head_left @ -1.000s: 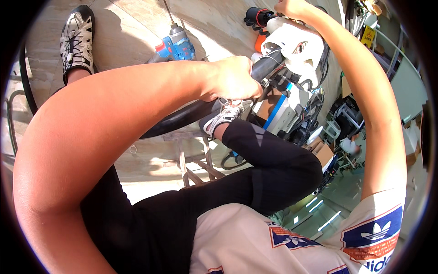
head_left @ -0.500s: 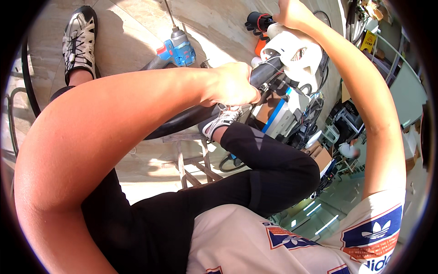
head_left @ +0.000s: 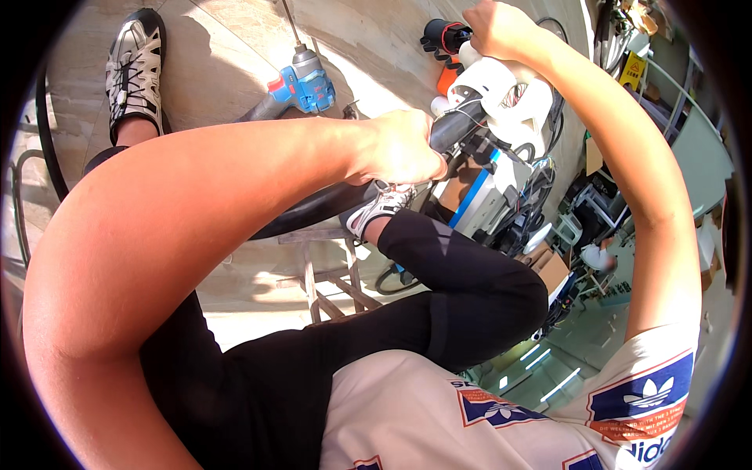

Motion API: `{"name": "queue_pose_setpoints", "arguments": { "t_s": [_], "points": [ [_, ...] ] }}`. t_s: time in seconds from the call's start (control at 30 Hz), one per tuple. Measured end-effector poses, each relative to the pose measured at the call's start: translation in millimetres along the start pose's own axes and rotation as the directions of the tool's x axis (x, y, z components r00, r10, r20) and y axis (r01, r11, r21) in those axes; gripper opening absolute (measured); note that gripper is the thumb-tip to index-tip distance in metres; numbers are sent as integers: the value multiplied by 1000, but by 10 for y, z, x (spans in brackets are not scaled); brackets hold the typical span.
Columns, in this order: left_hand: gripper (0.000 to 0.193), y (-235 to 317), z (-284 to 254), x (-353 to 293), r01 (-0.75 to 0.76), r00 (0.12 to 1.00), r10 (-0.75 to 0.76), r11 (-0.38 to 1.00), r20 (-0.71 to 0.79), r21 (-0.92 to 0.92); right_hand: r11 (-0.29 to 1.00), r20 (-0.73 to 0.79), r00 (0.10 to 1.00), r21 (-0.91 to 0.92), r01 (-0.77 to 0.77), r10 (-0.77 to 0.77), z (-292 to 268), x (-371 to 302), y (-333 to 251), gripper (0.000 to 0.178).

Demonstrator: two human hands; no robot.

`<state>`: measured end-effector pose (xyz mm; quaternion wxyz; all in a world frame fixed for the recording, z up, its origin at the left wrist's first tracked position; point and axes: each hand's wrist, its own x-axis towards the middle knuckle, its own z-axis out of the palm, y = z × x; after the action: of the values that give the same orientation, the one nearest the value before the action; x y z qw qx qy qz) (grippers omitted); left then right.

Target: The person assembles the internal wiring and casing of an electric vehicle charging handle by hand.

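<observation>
My left hand (head_left: 403,147) is closed around a thick black tube (head_left: 458,125) that leads up to a white housing (head_left: 513,98) with thin wires inside it. Beyond the housing, near the top edge, my right hand (head_left: 501,31) has its fingers curled together; what they pinch, if anything, is hidden. Beside that hand is a black round part (head_left: 445,37) with a red ring. An orange piece (head_left: 448,77) sits just below it. A thick black curved piece (head_left: 313,210) passes under my left forearm.
A blue cordless drill (head_left: 309,86) with a long bit lies on the tiled floor. A wooden stool (head_left: 313,274) stands below my left arm. Near my foot is a grey box with a blue stripe (head_left: 482,196). Cables, cartons and a person (head_left: 599,257) are at right.
My right hand has shifted slightly down and left. The white housing has turned a little and shows more of its wires. My left hand keeps its hold on the black tube.
</observation>
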<state>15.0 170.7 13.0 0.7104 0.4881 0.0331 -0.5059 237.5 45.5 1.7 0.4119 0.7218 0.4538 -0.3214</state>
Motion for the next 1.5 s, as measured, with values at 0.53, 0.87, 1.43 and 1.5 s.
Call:
{"name": "queue_pose_setpoints", "arguments": {
  "t_s": [0.53, 0.87, 1.43, 1.5],
  "points": [
    [21, -17, 0, 60, 1, 1000, 0, 1000, -9, 25, 937, -125, 992, 347, 43, 1, 445, 78, 411, 36],
    [19, -18, -42, 20, 5, 1000, -5, 1000, -23, 19, 961, -88, 993, 270, -54, 80, -92, 5, -70, 32],
    [19, -25, -48, 18, -6, 998, 11, 998, -63, 65, 999, 52, 998, -9, -44, 44, -290, -101, -8, 39],
    [20, 11, -42, 19, -15, 998, 20, 997, -66, 75, 994, -23, 995, 49, 96, -95, -131, -86, 125, 38]
  ]
}}
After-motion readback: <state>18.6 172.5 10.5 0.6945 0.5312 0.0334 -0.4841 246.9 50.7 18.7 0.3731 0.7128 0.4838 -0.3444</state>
